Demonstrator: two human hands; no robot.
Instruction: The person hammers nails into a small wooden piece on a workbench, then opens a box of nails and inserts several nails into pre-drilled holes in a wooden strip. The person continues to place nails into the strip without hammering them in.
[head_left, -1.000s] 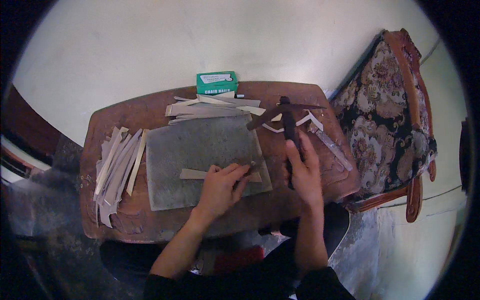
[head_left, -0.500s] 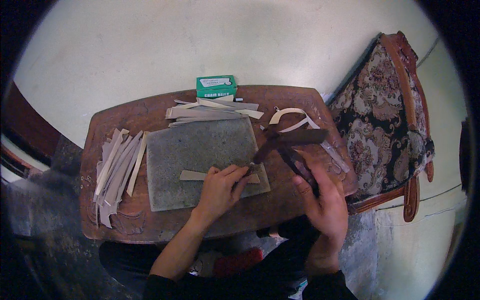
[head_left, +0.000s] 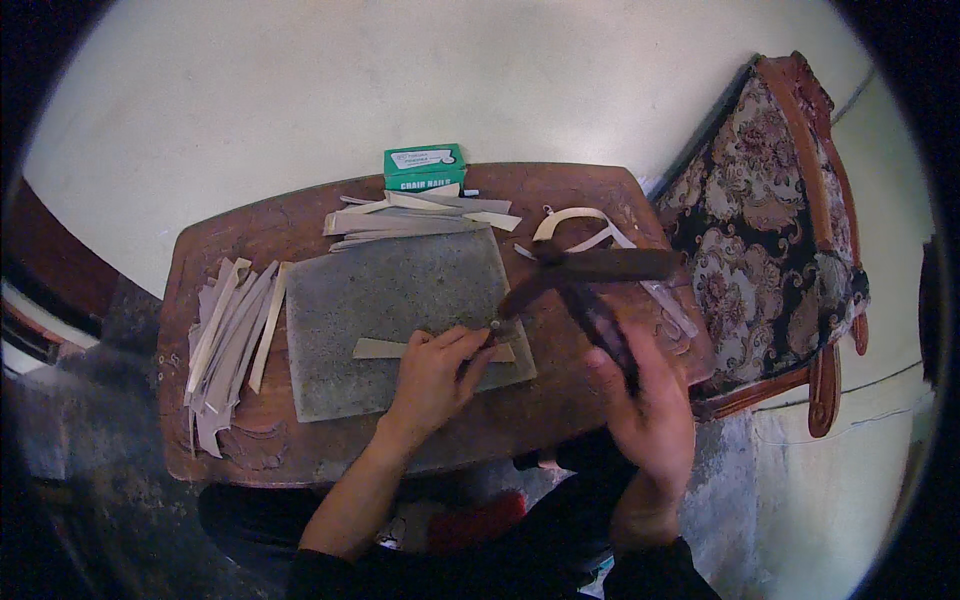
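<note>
My left hand (head_left: pixel 437 372) pinches a small upright piece with a shiny top (head_left: pixel 495 324); most of it is hidden by the fingers, so whether it is a nail or a punch I cannot tell. Under this hand a pale tapered strip (head_left: pixel 376 349) lies across the grey stone-like slab (head_left: pixel 370 295). My right hand (head_left: pixel 655 410) is wrapped round the handle of a dark hammer (head_left: pixel 610 265). The hammer's head is raised above the right edge of the slab, one end close to the left fingertips but apart from them. Its outline is slightly blurred.
Piles of cut strips lie left of the slab (head_left: pixel 228 345) and behind it (head_left: pixel 410 218). A green box (head_left: pixel 425 168) stands at the table's back edge. Curled bands (head_left: pixel 580 214) lie at the right of the carved wooden table (head_left: pixel 250 225), beside a flowered chair (head_left: pixel 755 220).
The hammer has shifted slightly relative to my left hand, its head a little further right and turned. My left hand keeps its pinch over the strip. The whole view has moved slightly.
</note>
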